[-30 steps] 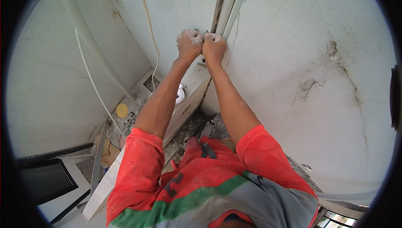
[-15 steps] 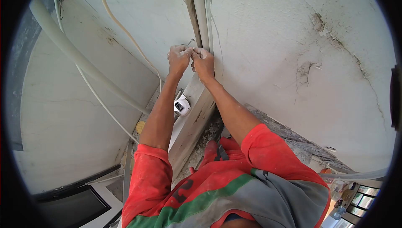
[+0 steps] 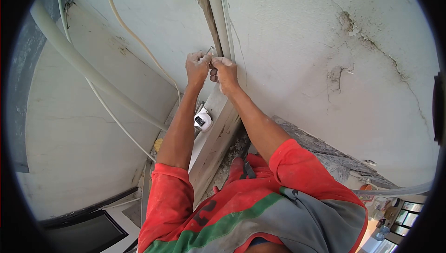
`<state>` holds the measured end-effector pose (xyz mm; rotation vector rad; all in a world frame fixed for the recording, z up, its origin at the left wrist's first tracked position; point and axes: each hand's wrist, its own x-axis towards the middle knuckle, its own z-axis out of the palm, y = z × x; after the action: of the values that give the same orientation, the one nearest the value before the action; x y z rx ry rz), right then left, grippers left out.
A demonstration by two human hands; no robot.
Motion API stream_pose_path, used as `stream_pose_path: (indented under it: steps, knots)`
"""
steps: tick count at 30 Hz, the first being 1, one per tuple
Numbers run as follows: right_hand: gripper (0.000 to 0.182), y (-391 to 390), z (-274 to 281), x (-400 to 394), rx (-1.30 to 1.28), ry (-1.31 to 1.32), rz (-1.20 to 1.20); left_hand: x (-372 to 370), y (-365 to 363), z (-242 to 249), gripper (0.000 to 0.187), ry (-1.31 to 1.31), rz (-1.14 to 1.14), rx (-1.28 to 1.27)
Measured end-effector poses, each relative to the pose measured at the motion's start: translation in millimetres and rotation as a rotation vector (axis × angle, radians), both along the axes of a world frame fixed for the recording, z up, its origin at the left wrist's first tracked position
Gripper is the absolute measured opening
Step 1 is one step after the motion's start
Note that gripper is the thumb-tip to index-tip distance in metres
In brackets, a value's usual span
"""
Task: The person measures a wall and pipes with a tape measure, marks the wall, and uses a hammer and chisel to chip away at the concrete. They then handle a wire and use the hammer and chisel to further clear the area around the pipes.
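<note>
Both fists are clenched together: the left hand [image 3: 197, 65] and right hand [image 3: 226, 73] pinch a thin wire [image 3: 210, 51] beside the white pipe [image 3: 214, 11]. The wire's free end points to one o'clock.

Wall [image 3: 325, 30]: off-white plaster, mottled with grey-brown cracks and patches.
Pipe [image 3: 214, 11]: pale cream-white, running beside a brown-grey groove.
Thick hose [image 3: 83, 65]: creamy white.
Thin cable [image 3: 139, 37]: pale yellowish white.
Shirt [image 3: 241, 206]: bright red-orange with a green band and a grey panel, dusted pale.
Hands [image 3: 211, 65]: coated in whitish dust.
Small device [image 3: 202, 119]: white with a dark face.
</note>
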<state>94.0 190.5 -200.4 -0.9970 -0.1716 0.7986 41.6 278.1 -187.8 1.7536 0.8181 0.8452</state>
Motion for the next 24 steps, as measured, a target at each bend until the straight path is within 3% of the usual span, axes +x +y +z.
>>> stream_pose_path:
  steps: [3, 12, 15, 18, 24]
  knots:
    - [0.012, 1, -7, 3, -0.097, -0.047, 0.029, 2, 7, -7, 0.023, 0.032, -0.038, 0.056]
    - [0.016, 5, -27, -2, -0.290, -0.103, -0.230, 17, 6, -12, 0.024, 0.026, 0.066, 0.215]
    - [0.020, 9, -44, -4, -0.528, -0.702, -0.447, 17, 5, -10, 0.025, 0.029, 0.060, 0.208]
    - [0.025, 7, -39, -1, -0.696, -0.743, -0.317, 16, 3, -11, 0.023, -0.032, 0.068, 0.198]
    - [0.028, 3, -26, 4, -0.743, -0.771, -0.145, 15, 5, -15, 0.020, -0.044, 0.003, 0.040]
